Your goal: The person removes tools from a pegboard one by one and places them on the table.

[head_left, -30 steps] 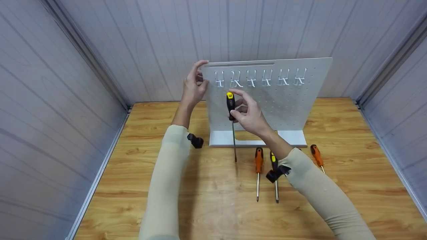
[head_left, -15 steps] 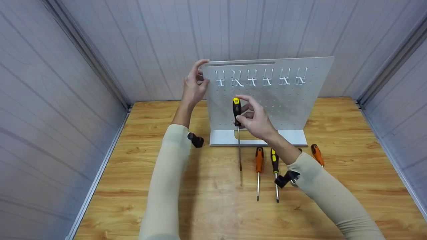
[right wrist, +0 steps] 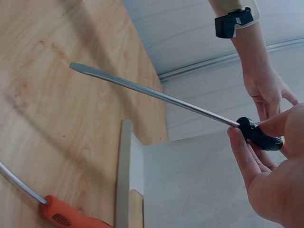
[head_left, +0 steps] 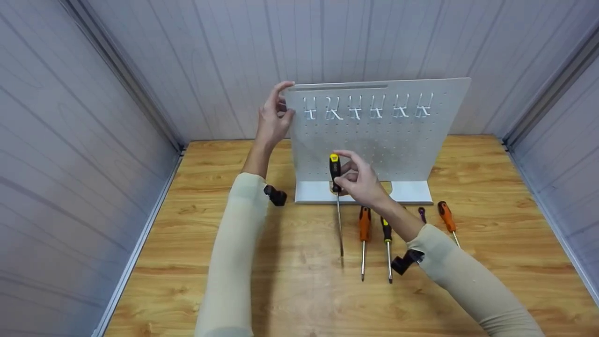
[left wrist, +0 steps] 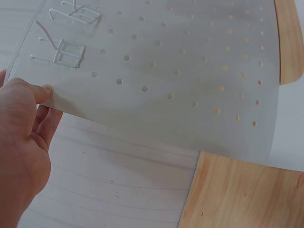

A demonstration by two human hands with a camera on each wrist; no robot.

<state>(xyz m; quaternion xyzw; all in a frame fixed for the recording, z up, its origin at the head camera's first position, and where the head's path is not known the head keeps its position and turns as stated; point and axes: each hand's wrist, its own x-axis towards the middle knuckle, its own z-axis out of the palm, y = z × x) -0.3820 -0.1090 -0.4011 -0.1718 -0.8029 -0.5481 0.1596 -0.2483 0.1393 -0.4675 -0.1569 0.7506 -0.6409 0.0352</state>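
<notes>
My right hand (head_left: 362, 180) grips the black handle of a yellow-capped screwdriver (head_left: 335, 171), its shaft pointing down above the table in front of the pegboard. In the right wrist view the screwdriver's shaft (right wrist: 161, 96) ends in a flat tip, and the thumb and fingers close round the handle. My left hand (head_left: 273, 117) holds the upper left edge of the white pegboard (head_left: 365, 140); in the left wrist view the thumb (left wrist: 42, 93) lies on the board's front face and other fingers go behind it. A row of several white wire hooks (head_left: 355, 110) runs along the board's top.
On the table (head_left: 224, 224) lie an orange screwdriver (head_left: 364, 227), a black-and-yellow screwdriver (head_left: 387, 231) partly behind the right wrist, and another orange screwdriver (head_left: 446, 216) at the right. A small dark handle end (head_left: 422, 214) shows beside the right forearm. White panel walls surround the table.
My right hand has lowered the screwdriver from just under the hooks toward the board's base, shifting slightly right. The left hand keeps its hold on the board's edge.
</notes>
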